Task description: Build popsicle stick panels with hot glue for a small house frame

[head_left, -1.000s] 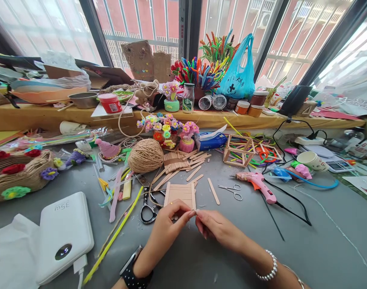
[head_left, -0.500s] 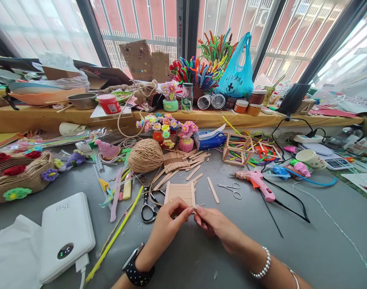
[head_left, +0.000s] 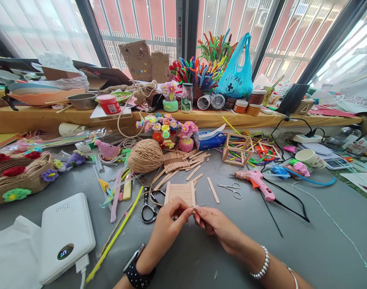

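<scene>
My left hand (head_left: 173, 218) and my right hand (head_left: 215, 224) meet fingertip to fingertip, thumbs and forefingers pinched. A strand of twine (head_left: 155, 204) runs to my left hand, and a small brownish bit shows between the fingertips, mostly hidden. Just beyond them lies a flat panel of craft sticks (head_left: 180, 193), its near edge covered by my fingers. The ball of twine (head_left: 145, 155) sits further back to the left. Black-handled scissors (head_left: 148, 212) lie left of my left hand, partly under the strand.
Loose craft sticks (head_left: 198, 159) are scattered behind the panel. Small scissors (head_left: 231, 189) and a pink glue gun (head_left: 257, 182) with a trailing cord lie right. A stick frame (head_left: 238, 148) stands behind them. A white power bank (head_left: 67, 237) is at left, near a yellow strip (head_left: 120, 228).
Hardly anything differs. My hands stay pinched together in the same place, with only slight shifts of the fingers and left wrist.
</scene>
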### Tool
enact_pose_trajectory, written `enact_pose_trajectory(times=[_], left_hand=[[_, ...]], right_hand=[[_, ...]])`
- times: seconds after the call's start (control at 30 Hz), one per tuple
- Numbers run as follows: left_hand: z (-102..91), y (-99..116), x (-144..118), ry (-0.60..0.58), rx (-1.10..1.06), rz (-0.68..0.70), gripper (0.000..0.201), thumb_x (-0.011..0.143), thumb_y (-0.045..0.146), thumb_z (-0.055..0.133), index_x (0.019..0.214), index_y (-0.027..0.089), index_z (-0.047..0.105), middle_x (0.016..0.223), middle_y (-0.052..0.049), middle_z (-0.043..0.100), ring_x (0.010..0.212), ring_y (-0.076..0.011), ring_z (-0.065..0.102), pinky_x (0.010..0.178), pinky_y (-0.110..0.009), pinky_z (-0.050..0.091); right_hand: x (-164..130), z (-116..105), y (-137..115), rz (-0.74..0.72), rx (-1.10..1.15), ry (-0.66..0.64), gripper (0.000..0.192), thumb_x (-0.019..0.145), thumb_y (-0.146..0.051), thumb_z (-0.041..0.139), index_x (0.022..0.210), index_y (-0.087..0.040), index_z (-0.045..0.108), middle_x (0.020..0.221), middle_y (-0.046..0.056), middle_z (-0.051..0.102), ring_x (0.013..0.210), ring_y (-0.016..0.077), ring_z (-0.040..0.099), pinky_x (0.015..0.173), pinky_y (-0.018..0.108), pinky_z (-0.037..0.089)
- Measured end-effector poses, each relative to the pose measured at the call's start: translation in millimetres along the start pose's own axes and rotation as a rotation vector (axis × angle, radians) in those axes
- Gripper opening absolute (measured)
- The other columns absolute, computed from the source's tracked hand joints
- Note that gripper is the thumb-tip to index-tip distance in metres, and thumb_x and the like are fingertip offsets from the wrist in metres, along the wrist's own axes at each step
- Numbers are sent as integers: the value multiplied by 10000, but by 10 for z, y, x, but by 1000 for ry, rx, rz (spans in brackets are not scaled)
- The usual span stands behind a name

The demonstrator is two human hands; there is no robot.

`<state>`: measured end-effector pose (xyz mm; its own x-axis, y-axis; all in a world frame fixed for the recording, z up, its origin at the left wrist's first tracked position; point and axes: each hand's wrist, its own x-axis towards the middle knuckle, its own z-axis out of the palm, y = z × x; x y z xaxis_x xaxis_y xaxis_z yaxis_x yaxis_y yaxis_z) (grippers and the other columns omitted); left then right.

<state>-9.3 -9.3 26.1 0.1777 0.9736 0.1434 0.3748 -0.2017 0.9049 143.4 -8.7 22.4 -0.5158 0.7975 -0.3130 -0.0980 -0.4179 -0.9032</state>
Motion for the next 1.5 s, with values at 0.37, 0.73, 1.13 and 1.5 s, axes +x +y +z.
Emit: enact_pose_trajectory(times=[0.37, 0.73, 1.13, 1.5], left_hand=[[20, -48, -13, -48, -3, 48, 236, 789, 325, 496, 624, 172, 564, 613, 2, 534, 575, -128, 468, 542, -221, 351], [18, -46, -4, -74, -75, 43, 224, 788, 293, 494, 608, 167, 537, 621, -8, 534, 606, -141, 495, 579, -236, 381], [0, -14, -26, -86, -24, 83, 214, 801, 277, 502, 631, 165, 568, 627, -3, 567, 614, -129, 521, 592, -225, 385], [-59, -70, -28, -117, 175, 348, 101, 773, 293, 567, 794, 212, 622, 748, -1, 648, 732, -144, 576, 747, -269, 389]], right_hand=[[35, -172, 8, 159, 304, -237, 242, 765, -357, 564, 684, -140, 491, 455, -101, 282, 381, 29, 105, 399, 214, 50], [13, -108, -6, 72, 93, -67, 318, 739, -440, 566, 654, -139, 511, 437, -92, 321, 396, 39, 137, 406, 231, 49], [8, -203, -107, -102, -329, -68, 378, 773, -495, 488, 684, -135, 560, 468, -75, 317, 460, 61, 252, 443, 217, 167], [-38, -265, -163, -63, -394, -231, 397, 798, -492, 452, 697, -129, 577, 511, -70, 285, 478, 62, 227, 445, 224, 156]])
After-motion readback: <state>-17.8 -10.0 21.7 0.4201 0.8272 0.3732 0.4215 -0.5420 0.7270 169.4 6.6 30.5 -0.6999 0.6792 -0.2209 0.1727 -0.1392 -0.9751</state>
